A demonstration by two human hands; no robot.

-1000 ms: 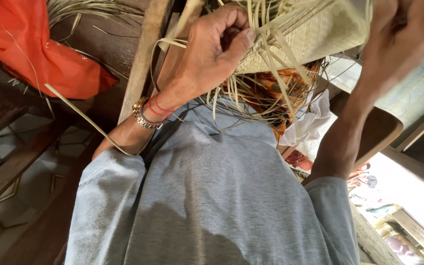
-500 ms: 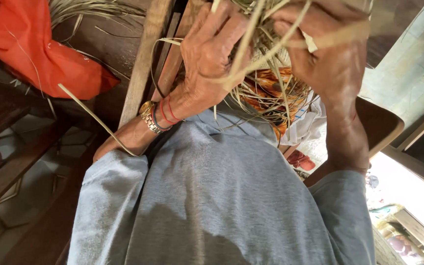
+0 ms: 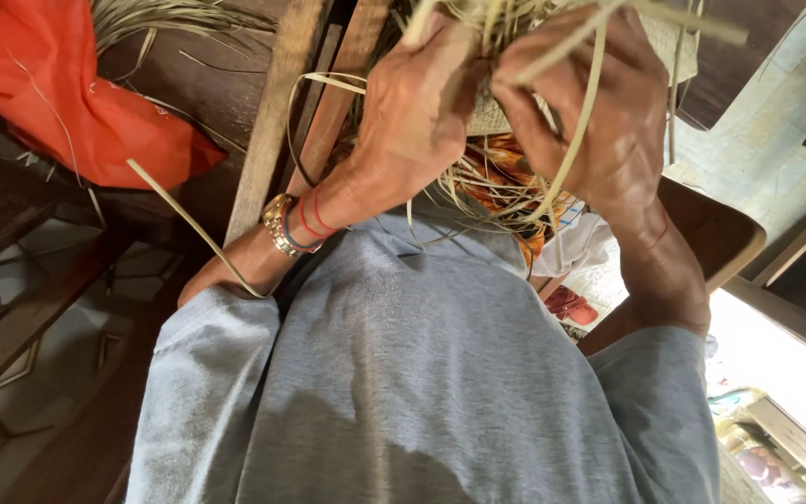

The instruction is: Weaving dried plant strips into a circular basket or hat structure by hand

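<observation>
Both hands — left hand [image 3: 417, 112], right hand [image 3: 590, 112] — amid straw strands [image 3: 506, 191], orange cloth [image 3: 76, 93] alongside

loose straw strips [image 3: 552, 177] crowding hands, wooden slats [image 3: 277, 121] beside

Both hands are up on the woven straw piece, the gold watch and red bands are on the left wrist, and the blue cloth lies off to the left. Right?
Not quite: in the head view the cloth is orange, not blue. The rest holds: the left hand and right hand are both on the woven straw piece, and the gold watch and red bands sit on the left wrist.
</observation>
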